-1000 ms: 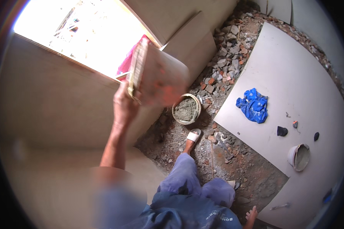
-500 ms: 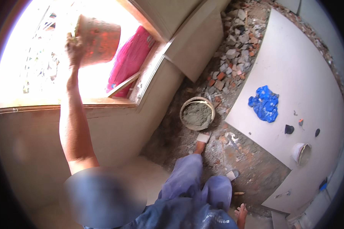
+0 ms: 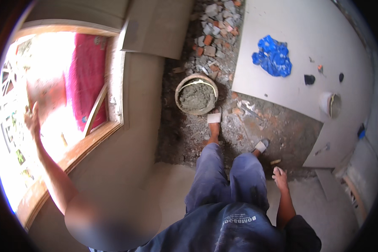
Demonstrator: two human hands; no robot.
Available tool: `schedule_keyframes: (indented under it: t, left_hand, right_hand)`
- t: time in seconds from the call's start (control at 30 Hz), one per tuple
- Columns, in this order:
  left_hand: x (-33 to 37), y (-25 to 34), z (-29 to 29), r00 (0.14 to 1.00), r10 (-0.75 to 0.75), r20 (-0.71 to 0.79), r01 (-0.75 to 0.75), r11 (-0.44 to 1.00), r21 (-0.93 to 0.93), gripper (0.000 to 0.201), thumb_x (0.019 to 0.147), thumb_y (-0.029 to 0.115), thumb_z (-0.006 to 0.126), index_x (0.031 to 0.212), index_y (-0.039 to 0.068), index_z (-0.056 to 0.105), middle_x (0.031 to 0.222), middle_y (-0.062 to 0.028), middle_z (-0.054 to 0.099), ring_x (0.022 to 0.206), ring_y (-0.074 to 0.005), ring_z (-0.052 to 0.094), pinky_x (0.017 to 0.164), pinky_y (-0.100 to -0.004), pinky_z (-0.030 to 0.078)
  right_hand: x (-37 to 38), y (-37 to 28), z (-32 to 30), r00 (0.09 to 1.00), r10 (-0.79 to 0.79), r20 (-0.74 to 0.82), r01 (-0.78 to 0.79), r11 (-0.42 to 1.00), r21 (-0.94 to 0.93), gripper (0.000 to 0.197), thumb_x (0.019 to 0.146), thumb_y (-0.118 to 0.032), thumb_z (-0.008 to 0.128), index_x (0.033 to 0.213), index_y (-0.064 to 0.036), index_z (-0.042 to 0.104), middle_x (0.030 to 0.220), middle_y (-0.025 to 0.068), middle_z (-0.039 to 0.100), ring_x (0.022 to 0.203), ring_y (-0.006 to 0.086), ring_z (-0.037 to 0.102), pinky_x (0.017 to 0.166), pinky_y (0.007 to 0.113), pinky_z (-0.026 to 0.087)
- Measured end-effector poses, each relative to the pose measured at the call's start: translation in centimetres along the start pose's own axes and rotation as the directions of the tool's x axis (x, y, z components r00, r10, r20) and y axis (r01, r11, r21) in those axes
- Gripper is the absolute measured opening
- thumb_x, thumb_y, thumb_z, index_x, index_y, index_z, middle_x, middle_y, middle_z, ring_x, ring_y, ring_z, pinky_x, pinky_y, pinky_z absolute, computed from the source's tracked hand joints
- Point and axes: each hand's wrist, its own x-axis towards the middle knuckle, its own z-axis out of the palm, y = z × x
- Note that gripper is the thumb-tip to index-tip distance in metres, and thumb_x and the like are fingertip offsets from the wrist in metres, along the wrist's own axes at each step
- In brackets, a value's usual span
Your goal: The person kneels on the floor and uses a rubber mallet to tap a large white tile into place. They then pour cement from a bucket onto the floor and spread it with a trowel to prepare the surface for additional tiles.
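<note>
My left hand (image 3: 32, 120) reaches out through the window opening on the left, its fingers stretched and apart. Just beyond the fingertips is a reddish bucket (image 3: 50, 90), washed out by glare; whether they still touch is hard to see. Low at the right, my right hand (image 3: 280, 177) hangs beside my leg, fingers curled with nothing visible in them. A round bucket (image 3: 178, 97) of wet grey mortar (image 3: 196, 96) stands on the floor ahead of my left foot, its pale handle lying across the top.
A wooden window frame (image 3: 67, 161) borders the opening, with pink sheeting (image 3: 88, 80) outside. Broken bricks (image 3: 210, 50) lie along the floor. On a pale board (image 3: 298, 19) are a blue plastic bag (image 3: 273, 56) and a small white bucket (image 3: 325, 103). Another board (image 3: 155, 27) leans near the window.
The reddish bucket and my left hand have moved left and farther outside, and the fingers have come off its rim. My view has turned; my right hand now shows fully.
</note>
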Motion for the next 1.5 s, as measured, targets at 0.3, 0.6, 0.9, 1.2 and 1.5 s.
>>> schedule_keyframes:
  t: [0.3, 0.6, 0.9, 1.2, 1.5]
  left_hand:
    - [-15.3, 24.5, 4.1, 0.987, -0.151, 0.064, 0.158, 0.776, -0.61, 0.043, 0.092, 0.042, 0.058, 0.109, 0.002, 0.061, 0.101, -0.0152, 0.064, 0.087, -0.0226, 0.063, 0.072, -0.0386, 0.052]
    - [-43.9, 55.5, 31.5, 0.248, 0.145, 0.958, 0.943, -0.262, -0.204, 0.099, 0.082, 0.074, 0.049, 0.148, 0.005, 0.023, 0.149, -0.0199, 0.031, 0.134, -0.0353, 0.033, 0.107, -0.047, 0.032]
    - [-49.9, 53.7, 22.8, 0.186, -0.274, 0.944, 0.921, -0.286, -0.264, 0.051, 0.095, 0.058, 0.026, 0.064, 0.019, 0.036, 0.049, 0.0062, 0.024, 0.04, -0.0118, 0.024, 0.045, -0.0273, 0.031]
    - [-59.0, 60.4, 1.4, 0.226, -0.077, 0.971, 0.974, -0.008, -0.227, 0.057, 0.091, 0.06, 0.049, 0.059, 0.018, 0.026, 0.049, 0.0044, 0.018, 0.039, -0.0108, 0.02, 0.046, -0.0293, 0.027]
    - [-78.2, 75.0, -13.4, -0.42, 0.874, 0.246, 0.906, 0.386, 0.175, 0.067, 0.086, 0.067, 0.049, 0.112, 0.006, 0.056, 0.113, -0.0193, 0.053, 0.106, -0.0301, 0.053, 0.092, -0.0457, 0.039]
  right_hand:
    - [0.3, -3.6, 5.6, 0.994, 0.094, 0.048, -0.092, 0.995, -0.047, 0.052, 0.092, -0.037, 0.059, 0.123, 0.0046, 0.058, 0.1, 0.015, 0.069, 0.085, 0.0174, 0.067, 0.08, 0.03, 0.05]
    - [-3.7, 6.1, 3.9, 0.942, 0.326, -0.075, -0.32, 0.944, 0.079, 0.049, 0.093, -0.037, 0.057, 0.121, 0.0031, 0.06, 0.102, 0.0178, 0.068, 0.092, 0.0226, 0.066, 0.083, 0.034, 0.05]
    - [-3.4, 9.5, 4.7, 0.949, 0.208, -0.236, -0.157, 0.963, 0.217, 0.04, 0.092, -0.035, 0.058, 0.113, -0.0015, 0.065, 0.106, 0.019, 0.068, 0.102, 0.0314, 0.066, 0.088, 0.037, 0.049]
    - [19.7, 8.0, 5.7, 0.956, -0.168, 0.24, 0.029, 0.869, 0.494, 0.063, 0.098, -0.054, 0.039, 0.132, -0.0015, 0.051, 0.129, 0.02, 0.056, 0.122, 0.0317, 0.052, 0.102, 0.038, 0.04]
    - [30.7, 22.1, -4.1, 0.875, -0.282, 0.393, -0.336, 0.23, 0.913, 0.05, 0.1, -0.043, 0.048, 0.128, -0.0021, 0.055, 0.124, 0.0083, 0.059, 0.109, 0.0165, 0.055, 0.092, 0.03, 0.046]
